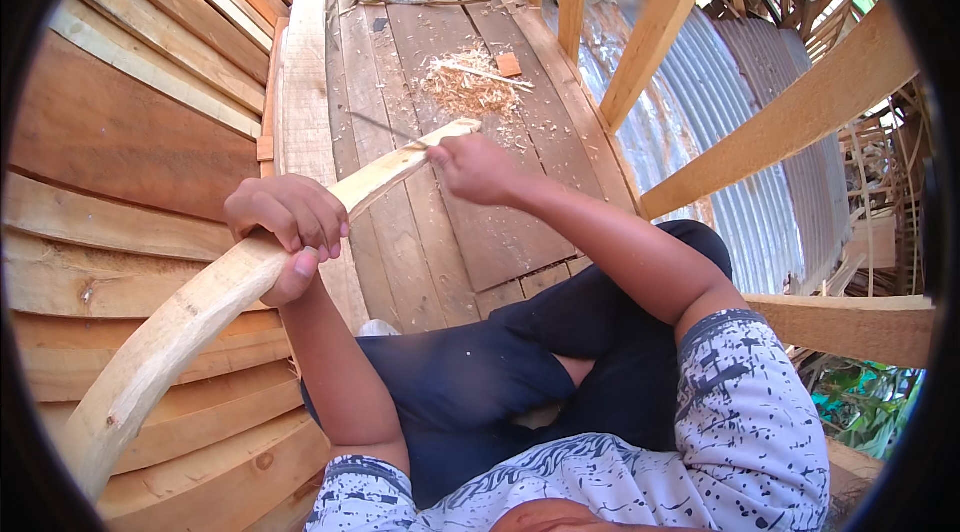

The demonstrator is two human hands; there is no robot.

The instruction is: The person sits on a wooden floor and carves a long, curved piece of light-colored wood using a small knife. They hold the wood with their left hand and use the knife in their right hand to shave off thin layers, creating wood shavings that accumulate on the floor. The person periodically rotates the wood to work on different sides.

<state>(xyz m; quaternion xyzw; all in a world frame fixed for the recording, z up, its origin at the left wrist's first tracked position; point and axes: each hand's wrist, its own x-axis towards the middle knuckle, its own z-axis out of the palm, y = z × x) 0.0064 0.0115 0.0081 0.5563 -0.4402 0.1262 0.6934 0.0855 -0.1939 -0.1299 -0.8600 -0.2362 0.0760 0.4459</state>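
Observation:
A long pale wooden pole (185, 307) slants from the lower left toward the middle of the floor. Its bark is off and a few small knots show. My left hand (285, 215) is wrapped round it, thumb beneath and fingers over the top. Close to the pole's far end, my right hand (475, 169) is closed on a thin dark blade (385, 128). The blade points out to the left across the pole; its handle is hidden in my fist.
Wood shavings (465, 90) lie heaped on the plank floor (470, 242), near a small orange-brown block (508, 65). A plank wall (120, 112) rises at left. Slanting timber posts (660, 22) stand at right before corrugated metal sheets (740, 162). My legs (480, 362) are folded below.

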